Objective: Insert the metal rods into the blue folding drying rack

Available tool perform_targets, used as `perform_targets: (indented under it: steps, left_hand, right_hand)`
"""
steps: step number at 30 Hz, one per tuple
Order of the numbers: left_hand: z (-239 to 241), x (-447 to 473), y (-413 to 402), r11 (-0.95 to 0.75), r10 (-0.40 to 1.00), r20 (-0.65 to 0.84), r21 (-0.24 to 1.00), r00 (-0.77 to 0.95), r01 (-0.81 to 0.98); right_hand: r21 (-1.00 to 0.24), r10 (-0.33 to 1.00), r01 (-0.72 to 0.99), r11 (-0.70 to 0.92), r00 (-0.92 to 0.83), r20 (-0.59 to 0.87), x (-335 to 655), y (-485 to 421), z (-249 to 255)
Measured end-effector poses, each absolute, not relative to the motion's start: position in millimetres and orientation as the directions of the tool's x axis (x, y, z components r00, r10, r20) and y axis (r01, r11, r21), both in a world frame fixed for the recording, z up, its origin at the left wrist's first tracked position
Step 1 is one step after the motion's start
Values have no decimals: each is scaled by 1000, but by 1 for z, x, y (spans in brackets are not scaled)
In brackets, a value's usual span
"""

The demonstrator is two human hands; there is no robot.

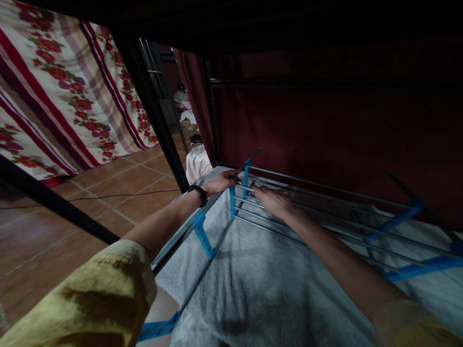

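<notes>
A partly built rack of thin metal tubes (289,174) and blue plastic brackets (232,202) lies on a grey blanket. My left hand (221,182), a black band on its wrist, closes around the rack's far left corner, beside a blue bracket with a dark rod through it. My right hand (273,200) is just right of it, its fingers pinched on a metal tube near that tube's end; the fingertips are partly hidden. Nearer me, a loose side frame with another blue bracket (204,236) on a dark rod lies along the blanket's left side.
The grey blanket (260,284) covers a bunk with black metal posts (155,111) and a low upper frame. A dark red curtain (325,130) hangs behind. At left are a tiled floor (119,193) with a cable and a flowered curtain (72,86).
</notes>
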State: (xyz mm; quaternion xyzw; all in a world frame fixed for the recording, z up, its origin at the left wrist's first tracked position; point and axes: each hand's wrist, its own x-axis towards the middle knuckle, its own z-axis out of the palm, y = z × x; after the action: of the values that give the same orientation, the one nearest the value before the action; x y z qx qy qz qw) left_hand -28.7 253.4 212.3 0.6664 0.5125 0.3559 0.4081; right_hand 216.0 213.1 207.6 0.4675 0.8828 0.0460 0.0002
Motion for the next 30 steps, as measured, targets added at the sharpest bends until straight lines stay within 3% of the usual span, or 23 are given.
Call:
perform_targets:
  steps: [7,15,22,27,30]
  left_hand:
    - [209,-30,252,-158,972,70,902,225,402]
    - [207,-33,247,-185,979,112,831,169,525]
    - [216,-25,241,-174,984,116,797,137,578]
    - [220,-21,239,-171,985,122,796,123,581]
    - [219,-20,238,-178,984,141,805,110,565]
  right_hand:
    - [39,827,829,558,-560,57,217,214,206]
    - [-174,808,793,584,-588,33,219,221,213]
    - [-284,805,772,568,-593,1,221,230,212]
    - [-289,793,759,583,-609,1,220,231,217]
    - [-201,801,784,588,-598,12,218,225,219]
